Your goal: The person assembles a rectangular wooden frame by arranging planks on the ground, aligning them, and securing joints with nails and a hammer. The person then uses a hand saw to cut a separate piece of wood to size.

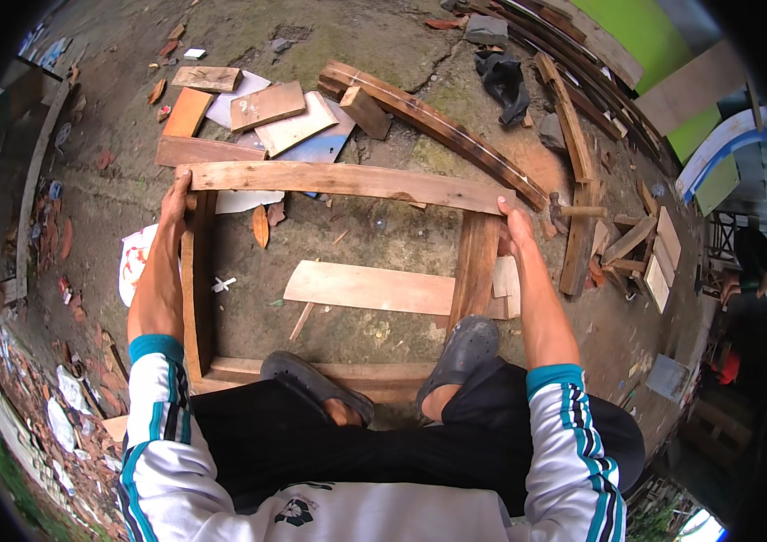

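Note:
A rectangular wooden frame (338, 181) stands before me, its far rail lifted toward my hands and its near rail low by my shoes. My left hand (176, 200) is closed on the far left corner, thumb on the top edge. At the far right corner my right hand (515, 226) grips the rail's end the same way, with most of its fingers hidden behind the wood. Through the frame's opening a pale flat board (370, 287) shows on the ground, its right end meeting the right side piece (474, 262) in the picture.
Wood offcuts (268, 107) lie beyond the frame, beside a long dark beam (438, 131). To the right are a hammer (582, 211), a black cloth (503, 86) and stacked scrap wood (632, 239). My grey clogs (460, 348) are by the near rail.

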`<act>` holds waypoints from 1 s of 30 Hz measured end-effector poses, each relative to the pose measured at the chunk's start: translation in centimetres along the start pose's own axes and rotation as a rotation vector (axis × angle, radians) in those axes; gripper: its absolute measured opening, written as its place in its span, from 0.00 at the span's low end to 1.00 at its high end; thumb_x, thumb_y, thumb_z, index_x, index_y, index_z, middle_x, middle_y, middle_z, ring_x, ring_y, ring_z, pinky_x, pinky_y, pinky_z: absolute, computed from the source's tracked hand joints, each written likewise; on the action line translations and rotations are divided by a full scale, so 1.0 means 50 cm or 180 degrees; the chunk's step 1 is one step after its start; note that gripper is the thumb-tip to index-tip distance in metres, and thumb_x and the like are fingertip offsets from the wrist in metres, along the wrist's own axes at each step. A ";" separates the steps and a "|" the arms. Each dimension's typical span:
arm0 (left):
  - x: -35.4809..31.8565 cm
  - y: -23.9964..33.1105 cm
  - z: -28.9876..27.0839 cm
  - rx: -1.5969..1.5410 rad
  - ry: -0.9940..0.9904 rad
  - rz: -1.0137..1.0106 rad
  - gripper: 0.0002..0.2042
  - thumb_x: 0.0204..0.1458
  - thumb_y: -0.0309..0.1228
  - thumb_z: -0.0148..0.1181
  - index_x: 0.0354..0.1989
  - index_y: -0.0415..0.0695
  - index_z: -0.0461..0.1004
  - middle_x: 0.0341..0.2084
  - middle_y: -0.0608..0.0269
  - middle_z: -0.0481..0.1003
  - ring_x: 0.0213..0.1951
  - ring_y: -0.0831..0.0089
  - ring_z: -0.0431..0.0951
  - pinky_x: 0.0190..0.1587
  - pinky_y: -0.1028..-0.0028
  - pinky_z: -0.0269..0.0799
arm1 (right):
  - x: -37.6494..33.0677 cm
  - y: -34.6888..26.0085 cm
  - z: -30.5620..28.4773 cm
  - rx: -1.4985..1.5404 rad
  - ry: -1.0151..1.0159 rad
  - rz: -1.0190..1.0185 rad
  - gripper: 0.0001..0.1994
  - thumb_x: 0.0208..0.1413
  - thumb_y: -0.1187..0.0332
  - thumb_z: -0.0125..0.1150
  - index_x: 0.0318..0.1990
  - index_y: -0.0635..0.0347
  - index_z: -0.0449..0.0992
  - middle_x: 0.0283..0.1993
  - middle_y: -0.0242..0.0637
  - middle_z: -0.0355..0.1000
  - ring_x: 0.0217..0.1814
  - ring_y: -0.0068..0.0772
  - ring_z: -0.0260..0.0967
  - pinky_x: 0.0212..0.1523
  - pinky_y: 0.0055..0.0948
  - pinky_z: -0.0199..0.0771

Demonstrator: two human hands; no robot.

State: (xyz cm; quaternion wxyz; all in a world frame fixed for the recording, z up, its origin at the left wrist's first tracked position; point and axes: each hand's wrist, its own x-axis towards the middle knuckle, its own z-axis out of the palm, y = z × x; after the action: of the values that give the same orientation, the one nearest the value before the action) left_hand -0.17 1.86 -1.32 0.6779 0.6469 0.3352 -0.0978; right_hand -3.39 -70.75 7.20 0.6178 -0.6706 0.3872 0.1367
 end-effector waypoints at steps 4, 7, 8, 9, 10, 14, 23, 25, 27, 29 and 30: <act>0.006 0.008 0.000 0.0111 -0.0045 -0.0245 0.35 0.58 0.55 0.61 0.67 0.45 0.67 0.62 0.53 0.70 0.59 0.60 0.72 0.63 0.56 0.64 | -0.002 0.004 -0.003 0.0061 0.0038 -0.0111 0.25 0.63 0.58 0.63 0.59 0.70 0.70 0.57 0.46 0.73 0.56 0.44 0.74 0.56 0.49 0.75; 0.007 0.007 0.002 0.0301 0.0069 -0.0203 0.34 0.58 0.56 0.61 0.66 0.44 0.68 0.62 0.53 0.71 0.59 0.60 0.73 0.62 0.55 0.65 | -0.008 -0.004 -0.006 0.0154 -0.0025 -0.0048 0.27 0.63 0.57 0.63 0.62 0.68 0.68 0.60 0.46 0.71 0.58 0.47 0.72 0.57 0.49 0.74; 0.005 0.006 0.003 0.0112 0.0006 -0.0214 0.34 0.58 0.56 0.61 0.64 0.43 0.70 0.61 0.52 0.71 0.59 0.60 0.73 0.62 0.54 0.66 | -0.009 -0.008 -0.006 0.0155 -0.0077 -0.0002 0.27 0.64 0.57 0.62 0.63 0.68 0.67 0.60 0.46 0.71 0.59 0.47 0.72 0.58 0.50 0.74; 0.003 0.007 0.007 0.0134 0.0037 -0.0239 0.34 0.58 0.56 0.61 0.64 0.42 0.70 0.61 0.52 0.72 0.59 0.60 0.73 0.62 0.54 0.66 | -0.010 -0.010 -0.010 0.0157 -0.0115 0.0045 0.28 0.64 0.57 0.62 0.63 0.67 0.67 0.61 0.46 0.70 0.59 0.47 0.71 0.59 0.50 0.73; 0.001 0.009 0.008 0.0156 0.0069 -0.0263 0.34 0.57 0.56 0.61 0.64 0.42 0.71 0.60 0.52 0.72 0.58 0.59 0.73 0.61 0.54 0.66 | -0.011 -0.009 -0.010 0.0198 -0.0136 0.0060 0.29 0.64 0.55 0.62 0.64 0.66 0.66 0.63 0.46 0.69 0.61 0.45 0.70 0.60 0.51 0.71; -0.009 0.023 0.015 0.0225 0.0072 -0.0214 0.37 0.54 0.56 0.65 0.64 0.39 0.70 0.59 0.50 0.73 0.56 0.59 0.75 0.59 0.59 0.70 | -0.001 -0.007 -0.007 0.0308 -0.0187 0.0120 0.30 0.63 0.54 0.63 0.65 0.65 0.66 0.64 0.45 0.68 0.63 0.45 0.68 0.61 0.52 0.70; -0.028 0.057 0.051 0.0695 0.0291 -0.0145 0.35 0.51 0.54 0.68 0.61 0.40 0.75 0.55 0.50 0.77 0.54 0.60 0.78 0.58 0.63 0.70 | -0.014 -0.021 -0.023 0.0232 -0.0004 -0.0147 0.24 0.62 0.59 0.64 0.61 0.59 0.70 0.58 0.38 0.69 0.58 0.41 0.67 0.58 0.51 0.71; -0.008 0.048 0.025 0.0845 0.0313 -0.0008 0.38 0.51 0.56 0.67 0.64 0.40 0.72 0.58 0.48 0.74 0.59 0.57 0.74 0.63 0.61 0.66 | 0.011 -0.026 -0.028 0.0177 -0.0067 0.0021 0.26 0.61 0.55 0.65 0.61 0.60 0.70 0.60 0.38 0.68 0.57 0.39 0.65 0.61 0.48 0.67; 0.003 0.042 -0.022 0.0924 0.0084 -0.0092 0.39 0.52 0.57 0.65 0.66 0.39 0.69 0.61 0.47 0.72 0.61 0.55 0.72 0.64 0.60 0.65 | 0.017 -0.023 0.002 0.0147 -0.0222 0.0013 0.30 0.61 0.51 0.65 0.64 0.59 0.68 0.65 0.40 0.66 0.61 0.42 0.65 0.64 0.46 0.65; -0.001 0.036 -0.019 0.0962 0.0125 -0.0052 0.41 0.53 0.57 0.63 0.68 0.39 0.66 0.62 0.46 0.70 0.62 0.54 0.70 0.65 0.59 0.64 | 0.004 -0.032 0.019 -0.0038 -0.0170 -0.0011 0.31 0.62 0.54 0.65 0.65 0.65 0.66 0.66 0.45 0.65 0.64 0.45 0.66 0.64 0.47 0.68; -0.001 0.037 -0.002 0.0976 0.0105 -0.0023 0.41 0.54 0.58 0.62 0.69 0.38 0.65 0.63 0.46 0.69 0.63 0.54 0.69 0.65 0.59 0.64 | 0.000 -0.033 0.014 -0.0124 -0.0103 -0.0036 0.32 0.62 0.55 0.65 0.65 0.68 0.65 0.66 0.47 0.65 0.66 0.47 0.66 0.64 0.47 0.70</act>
State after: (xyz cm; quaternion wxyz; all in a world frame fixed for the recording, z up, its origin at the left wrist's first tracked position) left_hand 0.80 2.20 0.24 0.5653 0.7432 0.3297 -0.1396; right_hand -2.04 -70.21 8.28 0.6116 -0.6824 0.3706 0.1515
